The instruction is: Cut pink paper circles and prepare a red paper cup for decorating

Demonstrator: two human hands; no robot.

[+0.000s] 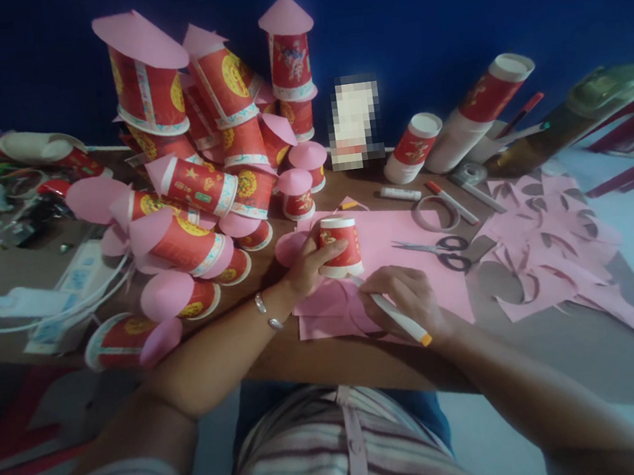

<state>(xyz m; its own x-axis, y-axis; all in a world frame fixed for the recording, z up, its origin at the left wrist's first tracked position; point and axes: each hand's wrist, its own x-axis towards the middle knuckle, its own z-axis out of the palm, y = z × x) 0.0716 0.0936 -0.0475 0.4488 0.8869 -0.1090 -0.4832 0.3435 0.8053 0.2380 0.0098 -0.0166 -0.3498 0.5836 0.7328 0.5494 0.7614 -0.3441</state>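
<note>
Near the middle of the table, my left hand (310,267) is wrapped round a red paper cup (342,245), which stands upside down with its narrow white end up. My right hand (403,295) is closed on a white marker with an orange end (402,319), just right of and below the cup. Under both hands lie pink paper sheets (445,299). A pink paper disc (291,248) lies left of the cup. Scissors (439,247) rest on the pink paper to the right, blades pointing left.
Several red cups with pink cone tops (148,88) are piled at the back left. A power strip (73,294) sits at the left. Stacked cups (486,105), a tape roll (435,213) and a red marker (451,202) lie at the right, beside cut pink scraps (548,240).
</note>
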